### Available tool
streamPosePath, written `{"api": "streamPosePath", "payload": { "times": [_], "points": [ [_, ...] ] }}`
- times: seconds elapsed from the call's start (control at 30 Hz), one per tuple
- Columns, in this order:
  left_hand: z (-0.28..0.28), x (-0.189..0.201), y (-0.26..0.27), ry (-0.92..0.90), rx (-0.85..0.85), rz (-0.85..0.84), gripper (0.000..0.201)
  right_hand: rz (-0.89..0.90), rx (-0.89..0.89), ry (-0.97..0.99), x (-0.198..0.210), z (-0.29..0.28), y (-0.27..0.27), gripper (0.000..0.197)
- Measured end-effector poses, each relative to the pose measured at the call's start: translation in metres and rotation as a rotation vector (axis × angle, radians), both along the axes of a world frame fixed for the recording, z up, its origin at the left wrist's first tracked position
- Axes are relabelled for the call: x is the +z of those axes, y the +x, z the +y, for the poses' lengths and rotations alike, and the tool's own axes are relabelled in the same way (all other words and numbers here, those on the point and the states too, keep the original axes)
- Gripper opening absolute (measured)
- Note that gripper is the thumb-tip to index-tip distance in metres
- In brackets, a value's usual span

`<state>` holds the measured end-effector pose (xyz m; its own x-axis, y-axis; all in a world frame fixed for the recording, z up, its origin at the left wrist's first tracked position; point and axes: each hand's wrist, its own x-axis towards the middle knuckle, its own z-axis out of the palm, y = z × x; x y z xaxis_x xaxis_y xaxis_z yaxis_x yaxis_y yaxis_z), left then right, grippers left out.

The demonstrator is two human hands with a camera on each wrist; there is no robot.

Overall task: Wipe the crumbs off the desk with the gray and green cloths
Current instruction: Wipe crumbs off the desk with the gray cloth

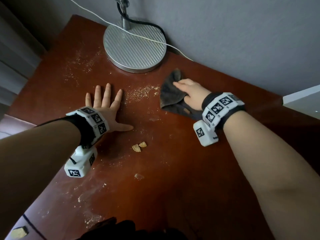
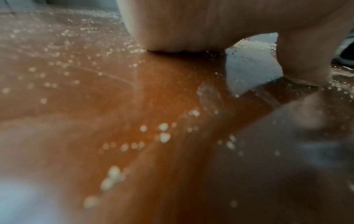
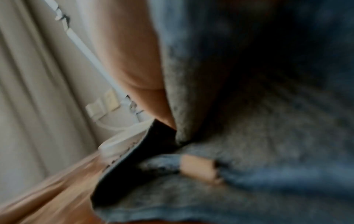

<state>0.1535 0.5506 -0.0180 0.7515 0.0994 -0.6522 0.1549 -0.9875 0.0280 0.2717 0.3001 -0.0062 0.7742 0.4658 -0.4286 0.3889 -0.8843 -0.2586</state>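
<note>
Head view shows the gray cloth (image 1: pixel 170 94) bunched on the far right part of the desk (image 1: pixel 173 170), under my right hand (image 1: pixel 190 94). My right fingers (image 1: pixel 180 83) lie on top of it, reaching toward the far edge, and my thumb side curls in around a fold, so I am gripping the cloth while pressing it down. A loose corner sticks out past my fingertips toward the lamp base (image 1: pixel 135 47), and another flap trails back under my wrist. In the right wrist view the gray cloth (image 3: pixel 249 136) fills most of the picture, blurred, with a small tan tag on its hem.

Just left of the cloth lies a patch of fine crumbs (image 1: pixel 140 93), between my two hands. My left hand (image 1: pixel 107 108) is flat on the desk, its fingers (image 1: pixel 106 91) straight and spread apart, thumb out to the side, holding nothing. In the left wrist view the heel of that hand (image 2: pixel 182 30) touches the wood, with pale crumbs (image 2: pixel 163 133) scattered all around it.

Nearer to me are two larger cracker pieces (image 1: pixel 139 146) and another bit (image 1: pixel 138 176) closer still. More fine dust lies left of the lamp base. A white cable (image 1: pixel 138 34) crosses the lamp base. I cannot see a green cloth.
</note>
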Motion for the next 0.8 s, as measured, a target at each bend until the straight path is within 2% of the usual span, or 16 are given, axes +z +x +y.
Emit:
{"api": "streamPosePath", "payload": {
  "times": [0.07, 0.13, 0.2, 0.23, 0.3, 0.43, 0.53, 0.63, 0.7, 0.77, 0.8],
  "points": [
    [0.001, -0.002, 0.000, 0.005, -0.003, 0.003, 0.122, -0.075, -0.134, 0.035, 0.006, -0.009, 0.013, 0.061],
    [0.001, -0.003, 0.001, 0.007, -0.004, 0.011, 0.123, -0.165, -0.425, -0.044, 0.007, -0.017, 0.031, 0.062],
    [0.001, -0.003, 0.003, 0.014, -0.004, 0.025, 0.123, -0.130, -0.628, -0.171, 0.004, -0.015, 0.042, 0.064],
    [0.001, -0.003, 0.003, 0.021, -0.006, 0.031, 0.123, -0.103, -0.652, -0.213, 0.001, -0.011, 0.046, 0.065],
    [0.001, -0.004, 0.004, 0.030, -0.010, 0.040, 0.123, -0.098, -0.574, -0.213, -0.001, 0.002, 0.052, 0.067],
    [0.000, -0.003, 0.004, 0.025, -0.003, 0.047, 0.123, -0.106, -0.307, -0.123, -0.003, 0.041, 0.053, 0.067],
    [0.000, -0.002, 0.004, 0.021, -0.001, 0.041, 0.124, -0.109, -0.219, -0.085, -0.006, 0.055, 0.036, 0.072],
    [0.001, 0.000, 0.003, 0.011, -0.003, 0.038, 0.124, -0.079, -0.047, -0.039, -0.007, 0.045, 0.007, 0.072],
    [0.001, 0.001, 0.003, 0.008, -0.004, 0.039, 0.124, 0.028, 0.087, -0.008, -0.005, 0.032, -0.006, 0.070],
    [0.000, 0.002, 0.003, 0.008, -0.004, 0.038, 0.123, 0.088, 0.107, 0.058, -0.001, 0.017, -0.005, 0.064],
    [0.000, 0.002, 0.003, 0.010, -0.004, 0.038, 0.123, 0.060, 0.047, 0.113, 0.001, 0.010, 0.000, 0.062]
  ]
}}
